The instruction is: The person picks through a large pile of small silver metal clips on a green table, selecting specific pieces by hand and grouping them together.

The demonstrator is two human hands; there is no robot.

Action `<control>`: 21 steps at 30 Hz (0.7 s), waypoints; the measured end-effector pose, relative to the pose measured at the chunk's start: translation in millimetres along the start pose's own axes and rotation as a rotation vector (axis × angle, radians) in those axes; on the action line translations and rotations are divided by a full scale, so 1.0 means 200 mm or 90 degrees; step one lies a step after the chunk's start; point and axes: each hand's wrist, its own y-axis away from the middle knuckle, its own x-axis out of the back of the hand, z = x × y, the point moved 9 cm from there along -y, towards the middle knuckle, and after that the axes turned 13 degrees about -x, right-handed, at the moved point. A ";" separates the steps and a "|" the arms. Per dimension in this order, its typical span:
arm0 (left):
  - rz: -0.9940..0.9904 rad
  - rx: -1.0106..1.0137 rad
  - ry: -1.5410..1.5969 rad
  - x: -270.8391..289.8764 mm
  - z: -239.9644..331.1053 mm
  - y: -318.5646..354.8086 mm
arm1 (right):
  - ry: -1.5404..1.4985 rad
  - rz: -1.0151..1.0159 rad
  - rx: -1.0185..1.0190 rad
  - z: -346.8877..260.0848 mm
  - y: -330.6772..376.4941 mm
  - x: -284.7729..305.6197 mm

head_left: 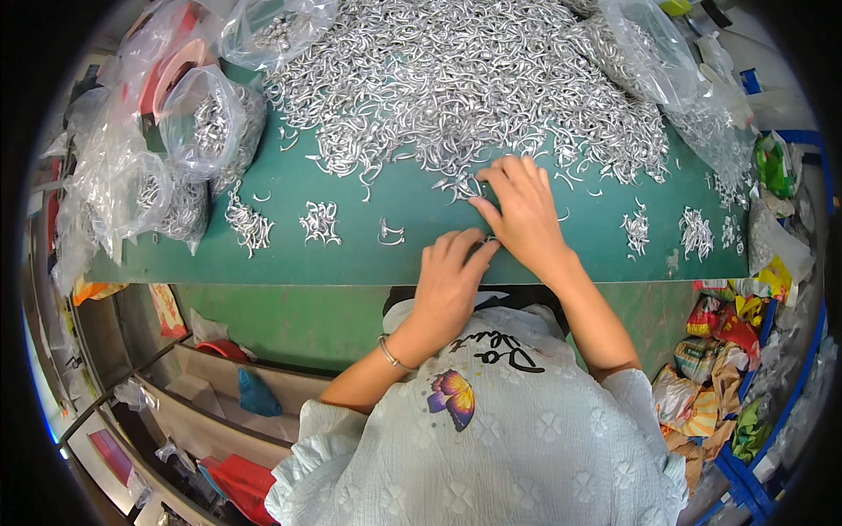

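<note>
A broad heap of small curved silver metal pieces (pixel 456 79) covers the far part of the green table (pixel 342 259). At its near edge is my right hand (pixel 526 210), thumb and forefinger apart beside a few loose pieces (pixel 458 187). Closer to the table's front edge, my left hand (pixel 449 280) has its fingers curled and its thumb and forefinger drawn together. Something tiny shows at those fingertips, too small to make out. Left of my hands lie a few separate pieces (pixel 391 232) and a small pile (pixel 321 223).
Another small pile (pixel 250 226) lies farther left, and two more piles (pixel 636 230) (pixel 696 234) lie right. Clear plastic bags of metal pieces (pixel 215 123) stand at the left; another bag (pixel 667 70) leans over the heap's right side. Crumpled packaging (pixel 702 377) fills the lower right.
</note>
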 end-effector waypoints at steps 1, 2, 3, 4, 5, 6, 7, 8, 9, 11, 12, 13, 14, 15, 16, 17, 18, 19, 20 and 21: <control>-0.023 -0.029 -0.033 -0.02 0.01 -0.02 | 0.023 0.014 0.013 0.00 -0.01 -0.02; -0.060 -0.037 -0.042 -0.05 0.01 -0.02 | 0.038 -0.002 0.008 0.02 0.00 -0.03; -0.066 -0.048 -0.033 -0.06 0.00 -0.02 | 0.044 -0.003 0.010 0.03 0.01 -0.01; -0.075 -0.058 -0.020 -0.07 0.00 -0.03 | 0.052 -0.005 0.008 0.04 0.02 0.01; -0.083 -0.068 -0.008 -0.08 0.00 -0.03 | 0.059 -0.006 0.007 0.05 0.04 0.04; -0.062 -0.062 0.009 -0.07 -0.01 -0.02 | 0.055 0.001 0.000 0.07 0.05 0.07; -0.059 -0.059 0.019 -0.07 -0.02 -0.02 | 0.072 0.002 -0.008 0.08 0.06 0.08; -0.055 -0.056 0.029 -0.07 -0.03 -0.01 | 0.088 0.004 -0.015 0.10 0.06 0.09; -0.052 -0.053 0.038 -0.07 -0.04 -0.01 | 0.105 0.005 -0.023 0.11 0.07 0.10; -0.053 -0.054 0.040 -0.07 -0.04 0.01 | 0.070 -0.009 -0.013 0.10 0.07 0.11; -0.053 -0.054 0.041 -0.07 -0.04 0.02 | 0.042 -0.018 0.002 0.05 0.10 0.13; -0.045 -0.061 0.048 -0.06 -0.04 0.03 | 0.014 -0.027 0.015 0.01 0.13 0.14; -0.037 -0.068 0.055 -0.06 -0.04 0.03 | 0.017 -0.072 0.049 -0.02 0.17 0.10; -0.030 -0.074 0.062 -0.06 -0.03 0.04 | 0.030 -0.132 0.060 -0.02 0.21 0.04; 0.000 -0.079 0.055 -0.04 -0.03 0.03 | 0.003 -0.149 0.050 -0.01 0.22 0.02; 0.031 -0.083 0.048 -0.02 -0.02 0.03 | -0.024 -0.165 0.040 0.01 0.22 0.01; 0.061 -0.086 0.042 -0.01 -0.02 0.02 | -0.063 -0.139 0.019 0.04 0.21 0.05; 0.050 -0.084 0.020 0.00 -0.01 0.00 | -0.104 -0.113 -0.003 0.07 0.18 0.09; 0.040 -0.082 -0.002 0.01 0.00 -0.03 | -0.145 -0.086 -0.025 0.10 0.15 0.13; 0.029 -0.079 -0.024 0.01 0.01 -0.04 | -0.057 -0.027 -0.041 0.11 0.11 0.17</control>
